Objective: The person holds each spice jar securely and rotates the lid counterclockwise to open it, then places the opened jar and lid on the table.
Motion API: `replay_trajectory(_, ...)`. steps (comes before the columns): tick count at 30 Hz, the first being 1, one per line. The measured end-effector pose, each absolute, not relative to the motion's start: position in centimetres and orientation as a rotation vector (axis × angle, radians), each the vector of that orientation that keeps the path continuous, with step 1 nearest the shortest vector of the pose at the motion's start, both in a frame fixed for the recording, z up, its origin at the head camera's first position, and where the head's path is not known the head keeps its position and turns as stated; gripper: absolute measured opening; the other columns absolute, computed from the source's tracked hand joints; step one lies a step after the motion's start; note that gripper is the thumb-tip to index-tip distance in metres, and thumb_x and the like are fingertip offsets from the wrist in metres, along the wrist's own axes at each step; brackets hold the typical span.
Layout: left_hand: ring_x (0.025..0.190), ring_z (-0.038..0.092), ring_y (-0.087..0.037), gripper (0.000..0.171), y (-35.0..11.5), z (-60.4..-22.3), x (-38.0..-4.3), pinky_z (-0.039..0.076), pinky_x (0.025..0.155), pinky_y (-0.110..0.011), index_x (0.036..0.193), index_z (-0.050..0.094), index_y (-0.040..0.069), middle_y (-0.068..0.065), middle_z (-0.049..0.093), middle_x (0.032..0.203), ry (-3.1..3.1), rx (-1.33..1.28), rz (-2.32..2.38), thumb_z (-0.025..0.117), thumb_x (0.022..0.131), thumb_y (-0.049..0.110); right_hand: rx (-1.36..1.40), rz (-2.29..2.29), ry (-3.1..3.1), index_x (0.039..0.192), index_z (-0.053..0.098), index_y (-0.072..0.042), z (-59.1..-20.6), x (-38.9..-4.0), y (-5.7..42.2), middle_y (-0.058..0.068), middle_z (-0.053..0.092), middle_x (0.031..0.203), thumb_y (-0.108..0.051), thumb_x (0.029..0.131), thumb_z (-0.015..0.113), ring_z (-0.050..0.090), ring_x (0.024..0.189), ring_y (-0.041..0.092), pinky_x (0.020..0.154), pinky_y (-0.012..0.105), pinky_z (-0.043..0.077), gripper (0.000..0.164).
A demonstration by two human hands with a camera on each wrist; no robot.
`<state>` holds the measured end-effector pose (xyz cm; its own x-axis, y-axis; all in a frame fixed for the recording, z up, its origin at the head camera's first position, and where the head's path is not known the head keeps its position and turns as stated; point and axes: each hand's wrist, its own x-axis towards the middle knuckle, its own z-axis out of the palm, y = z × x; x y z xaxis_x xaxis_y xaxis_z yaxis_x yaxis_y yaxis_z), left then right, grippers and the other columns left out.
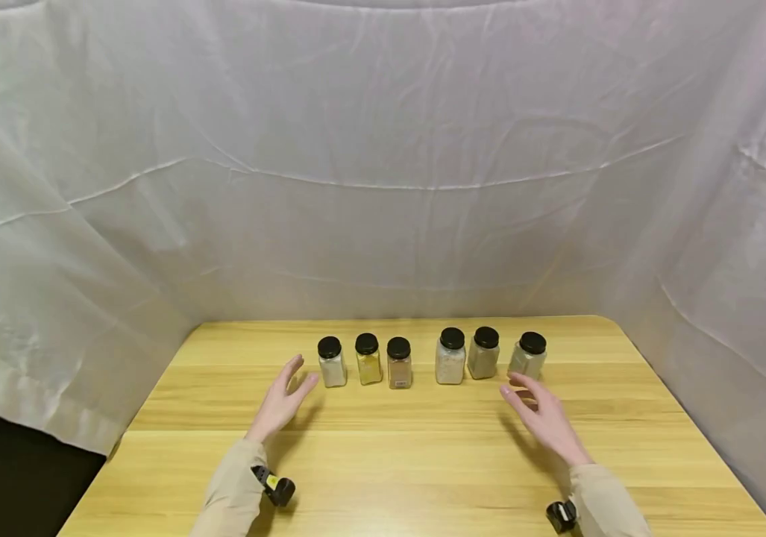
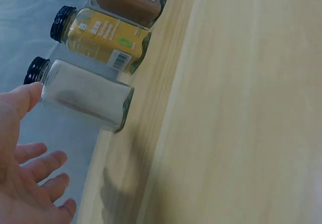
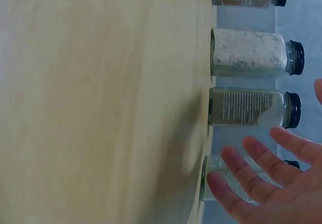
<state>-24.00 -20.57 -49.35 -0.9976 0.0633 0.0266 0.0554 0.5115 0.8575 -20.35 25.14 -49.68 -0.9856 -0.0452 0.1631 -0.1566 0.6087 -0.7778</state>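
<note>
My left hand (image 1: 280, 404) is held over the table, fingers spread and holding nothing. Its thumb is nearest to a jar of white powder (image 1: 333, 367) with a black lid; a small gap shows in the head view. Beside that jar stand a jar of yellow powder (image 2: 106, 39) and one of brownish powder (image 2: 128, 1). On the other side, my right hand (image 1: 547, 421) has its fingers loosely bent with nothing in them. It partly covers the rightmost jar (image 1: 527, 361). Left of that stand a jar of grey-brown powder (image 3: 244, 107) and a larger jar of speckled white contents (image 3: 249, 53).
The jars stand upright in a row near the back of the wooden table (image 1: 383, 455), with a wider space between the two groups. Pale cloth (image 1: 383, 149) hangs behind the table and at both sides.
</note>
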Motion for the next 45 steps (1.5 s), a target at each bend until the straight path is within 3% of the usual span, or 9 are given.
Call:
replay_trajectory(9, 0.152, 0.026, -0.042, 0.073, -19.9, -49.7, -26.0, 0.022, 0.127, -0.054, 0.157, 0.024, -0.002, -0.026, 0.031, 0.161, 2.668, 0.193, 1.671, 0.06, 0.102, 0.03, 0.182, 1.348, -2.688, 0.143, 0.049, 0.003, -50.0, -20.3, 24.3, 0.029, 0.052, 0.144, -0.032, 0.105, 0.053, 0.062, 0.119, 0.045, 0.103, 0.059, 0.052, 0.052)
replay_trajectory(20, 0.151, 0.024, -0.046, 0.065, -18.9, -49.7, -27.4, 0.02, 0.127, -0.054, 0.153, 0.028, -0.008, -0.031, 0.028, 0.16, 2.6, 0.344, 1.766, 0.06, 0.102, 0.016, 0.209, 1.347, -2.669, 0.141, 0.051, 0.002, -50.2, -20.2, 23.9, 0.028, 0.052, 0.145, -0.031, 0.105, 0.053, 0.063, 0.118, 0.042, 0.103, 0.058, 0.052, 0.05)
replay_trajectory(27, 0.15, 0.025, -0.047, 0.064, -18.3, -49.5, -27.5, 0.022, 0.126, -0.056, 0.152, 0.03, -0.008, -0.032, 0.029, 0.159, 2.589, 0.292, 1.792, 0.061, 0.101, 0.012, 0.214, 1.357, -2.667, 0.141, 0.051, 0.003, -50.1, -20.3, 23.8, 0.028, 0.052, 0.145, -0.031, 0.105, 0.053, 0.063, 0.118, 0.042, 0.104, 0.059, 0.051, 0.05)
replay_trajectory(37, 0.139, 0.045, -0.049, 0.051, -17.7, -49.8, -26.7, 0.042, 0.115, -0.056, 0.142, 0.046, -0.004, -0.03, 0.048, 0.147, 2.523, 0.286, 1.862, 0.066, 0.096, 0.007, 0.221, 1.313, -2.675, 0.14, 0.053, 0.002, -50.2, -20.3, 23.8, 0.027, 0.055, 0.143, -0.03, 0.105, 0.054, 0.065, 0.116, 0.04, 0.102, 0.058, 0.053, 0.048)
replay_trajectory(45, 0.135, 0.049, -0.049, 0.051, -16.7, -50.2, -25.6, 0.045, 0.113, -0.053, 0.139, 0.05, -0.005, -0.029, 0.053, 0.144, 2.532, 0.337, 1.855, 0.069, 0.094, 0.007, 0.24, 1.288, -2.676, 0.139, 0.054, 0.002, -50.3, -20.4, 23.7, 0.027, 0.055, 0.142, -0.029, 0.104, 0.055, 0.067, 0.114, 0.038, 0.102, 0.057, 0.053, 0.046)
